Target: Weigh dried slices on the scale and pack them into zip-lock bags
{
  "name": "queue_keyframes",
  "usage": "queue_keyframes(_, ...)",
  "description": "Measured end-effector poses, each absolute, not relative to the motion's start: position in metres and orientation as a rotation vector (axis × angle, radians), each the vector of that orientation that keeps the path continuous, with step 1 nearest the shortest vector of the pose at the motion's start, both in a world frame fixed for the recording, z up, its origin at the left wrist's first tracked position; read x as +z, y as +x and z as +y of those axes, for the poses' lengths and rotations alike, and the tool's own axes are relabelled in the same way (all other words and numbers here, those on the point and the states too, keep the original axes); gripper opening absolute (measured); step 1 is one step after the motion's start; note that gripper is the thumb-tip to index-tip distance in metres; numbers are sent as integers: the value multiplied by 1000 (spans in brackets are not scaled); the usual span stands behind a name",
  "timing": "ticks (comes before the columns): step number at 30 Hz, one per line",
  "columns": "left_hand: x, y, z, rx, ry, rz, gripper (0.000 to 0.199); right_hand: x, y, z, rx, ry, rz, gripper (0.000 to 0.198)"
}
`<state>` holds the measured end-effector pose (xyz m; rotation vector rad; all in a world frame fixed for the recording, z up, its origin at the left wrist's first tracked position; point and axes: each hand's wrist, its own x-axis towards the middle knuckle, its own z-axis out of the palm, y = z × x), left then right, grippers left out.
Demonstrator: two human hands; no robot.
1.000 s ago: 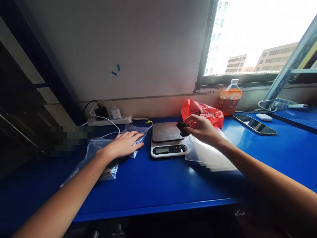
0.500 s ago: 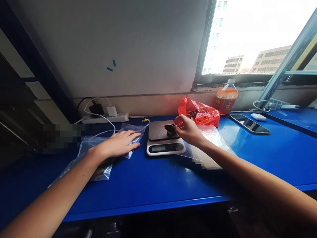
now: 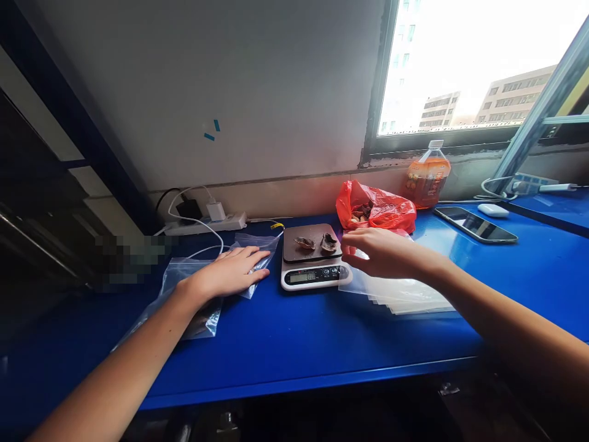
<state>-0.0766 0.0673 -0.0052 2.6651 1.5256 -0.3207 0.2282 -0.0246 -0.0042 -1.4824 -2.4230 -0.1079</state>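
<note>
On the brown plate of a white digital kitchen scale [image 3: 317, 277] lie two dark brown, curled dried pieces, a left piece [image 3: 305, 244] and a right piece [image 3: 328, 243]. Their exact kind is unclear. My right hand [image 3: 384, 252] is just right of the scale, thumb and fingers apart, with nothing visible in it. Beneath it is a fanned stack of clear plastic bags [image 3: 396, 294]. My left hand [image 3: 234, 270] rests with spread fingers on a clear zip bag [image 3: 260, 273]. Another clear bag [image 3: 172, 276] lies under my left wrist.
A red plastic bag [image 3: 391, 212] with brown pieces inside stands behind my right hand. Near it are a drink bottle [image 3: 427, 178], a phone [image 3: 476, 225] and a white earbud case [image 3: 493, 210]. A power strip [image 3: 234, 222] with chargers sits along the wall.
My right hand has let go of a dark piece on the scale plate and moved right, off the scale. My left hand stays on the bags. The view has shifted slightly.
</note>
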Motion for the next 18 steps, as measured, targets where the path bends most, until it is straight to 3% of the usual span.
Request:
queue_keyframes(10, 0, -73, 63, -338, 2636, 1537, 69, 1, 242, -52, 142, -1721, -2466, 25)
queue_keyframes(18, 1, -73, 60, -305, 2638, 1557, 68, 8, 278, 4, 8, -1555, -2203, 14)
